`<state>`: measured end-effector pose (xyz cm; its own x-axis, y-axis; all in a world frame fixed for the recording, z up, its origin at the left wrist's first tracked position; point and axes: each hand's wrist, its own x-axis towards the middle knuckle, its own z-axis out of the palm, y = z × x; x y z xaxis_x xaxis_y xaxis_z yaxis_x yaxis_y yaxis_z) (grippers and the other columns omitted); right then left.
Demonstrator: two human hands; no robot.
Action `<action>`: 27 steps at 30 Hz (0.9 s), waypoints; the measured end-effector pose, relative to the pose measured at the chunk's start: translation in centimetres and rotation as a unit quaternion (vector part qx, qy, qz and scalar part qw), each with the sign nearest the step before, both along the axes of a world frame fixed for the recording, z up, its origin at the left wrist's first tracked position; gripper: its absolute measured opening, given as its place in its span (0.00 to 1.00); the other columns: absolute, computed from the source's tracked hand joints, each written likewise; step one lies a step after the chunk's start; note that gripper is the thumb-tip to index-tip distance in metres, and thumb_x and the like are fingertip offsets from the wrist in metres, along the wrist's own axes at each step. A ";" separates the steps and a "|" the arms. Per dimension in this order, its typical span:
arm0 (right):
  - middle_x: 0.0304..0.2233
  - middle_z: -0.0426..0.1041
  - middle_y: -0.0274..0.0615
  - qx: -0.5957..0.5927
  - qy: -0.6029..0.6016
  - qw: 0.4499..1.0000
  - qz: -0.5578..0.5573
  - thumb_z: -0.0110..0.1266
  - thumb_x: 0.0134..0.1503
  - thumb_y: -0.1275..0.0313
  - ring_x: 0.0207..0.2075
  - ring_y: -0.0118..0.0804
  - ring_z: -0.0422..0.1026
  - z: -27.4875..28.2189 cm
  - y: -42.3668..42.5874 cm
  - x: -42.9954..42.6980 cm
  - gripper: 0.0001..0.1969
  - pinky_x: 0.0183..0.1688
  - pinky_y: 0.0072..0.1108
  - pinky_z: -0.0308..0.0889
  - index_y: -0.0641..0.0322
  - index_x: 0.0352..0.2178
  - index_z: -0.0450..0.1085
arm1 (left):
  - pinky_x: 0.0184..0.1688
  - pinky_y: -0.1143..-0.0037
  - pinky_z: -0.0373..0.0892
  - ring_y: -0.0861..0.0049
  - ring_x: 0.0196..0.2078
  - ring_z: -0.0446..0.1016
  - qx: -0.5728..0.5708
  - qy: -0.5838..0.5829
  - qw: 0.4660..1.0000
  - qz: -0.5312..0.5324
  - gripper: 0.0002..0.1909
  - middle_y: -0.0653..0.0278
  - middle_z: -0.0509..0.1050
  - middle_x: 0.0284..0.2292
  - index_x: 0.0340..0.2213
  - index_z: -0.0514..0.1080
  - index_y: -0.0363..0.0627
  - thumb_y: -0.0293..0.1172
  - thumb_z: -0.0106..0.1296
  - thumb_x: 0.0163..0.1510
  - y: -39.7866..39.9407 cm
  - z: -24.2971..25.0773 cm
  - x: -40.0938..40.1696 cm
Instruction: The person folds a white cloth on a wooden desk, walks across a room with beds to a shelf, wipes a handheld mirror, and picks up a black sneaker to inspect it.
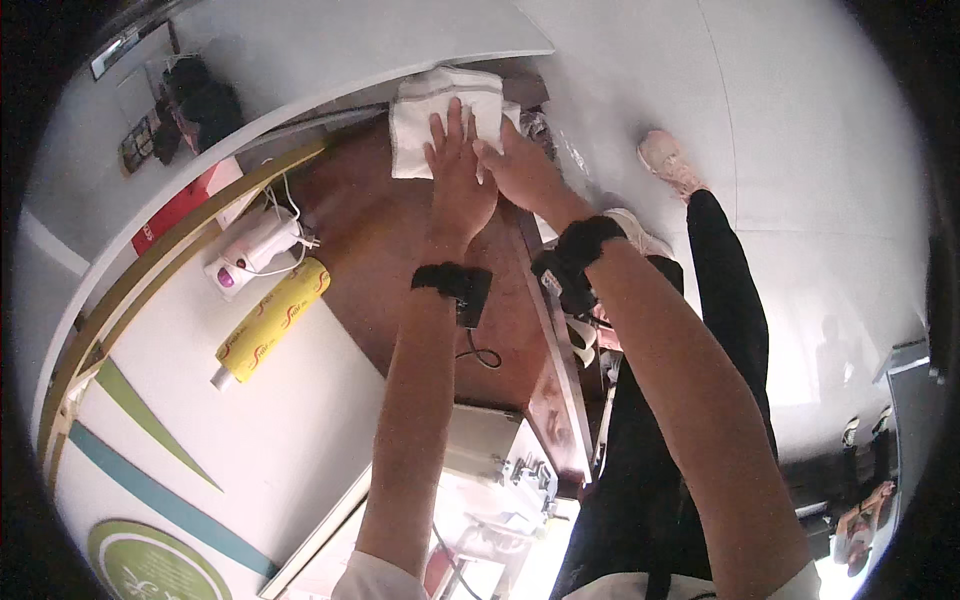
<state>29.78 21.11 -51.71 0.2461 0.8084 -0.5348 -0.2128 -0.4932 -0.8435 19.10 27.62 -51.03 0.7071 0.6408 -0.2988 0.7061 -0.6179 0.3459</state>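
Note:
A folded white cloth lies near the far end of a reddish-brown wooden surface. My left hand rests palm down on the cloth with its fingers apart. Close against it, my right hand touches the cloth's right part, its thumb beside my left hand. Whether the right fingers grip the fabric is hard to see. Black bands with small devices circle both wrists.
A yellow printed roll and a white power strip with a cord lie on the left. A pale curved panel edges the far side. Shoes stand on the floor at right. Nearer me is a metal-fitted box.

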 end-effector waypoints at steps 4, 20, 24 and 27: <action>0.44 0.68 0.58 0.003 0.070 0.997 -0.029 0.45 0.56 0.62 0.46 0.56 0.67 -1.0 -4.5 -2.1 0.28 0.48 0.34 0.62 0.64 0.55 0.51 | 0.61 0.52 0.33 0.52 0.64 0.31 -0.020 0.010 0.999 -0.033 0.34 0.57 0.39 0.62 0.58 0.49 0.45 0.26 0.42 0.49 -3.2 0.4 -1.2; 0.33 0.71 0.61 -0.093 0.013 0.941 0.327 0.45 0.55 0.55 0.38 0.57 0.70 1.1 -21.9 -8.4 0.24 0.41 0.38 0.64 0.74 0.34 0.66 | 0.62 0.56 0.41 0.52 0.64 0.36 -0.178 0.166 0.970 -0.013 0.49 0.58 0.42 0.62 0.59 0.45 0.46 0.27 0.54 0.35 -23.6 4.6 -12.1; 0.29 0.71 0.60 -0.014 -0.067 0.893 0.445 0.46 0.55 0.59 0.35 0.57 0.71 1.4 -20.8 -7.1 0.21 0.39 0.38 0.65 0.72 0.28 0.67 | 0.60 0.59 0.48 0.58 0.64 0.41 -0.078 0.149 0.986 -0.021 0.45 0.62 0.46 0.61 0.58 0.50 0.50 0.26 0.55 0.37 -24.1 3.6 -12.6; 0.29 0.71 0.61 0.038 -0.054 0.887 0.458 0.46 0.54 0.62 0.34 0.58 0.71 3.1 -19.5 -4.8 0.18 0.38 0.39 0.66 0.72 0.28 0.68 | 0.59 0.61 0.52 0.62 0.62 0.48 -0.080 0.075 0.994 0.002 0.43 0.63 0.51 0.60 0.57 0.53 0.50 0.23 0.54 0.37 -23.4 4.1 -12.4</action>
<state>24.99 1.57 -48.61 -0.4862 0.7280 -0.4833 0.3310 -0.3584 -0.8729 6.73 4.18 -46.88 0.6437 0.5803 -0.4988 0.7601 -0.5602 0.3292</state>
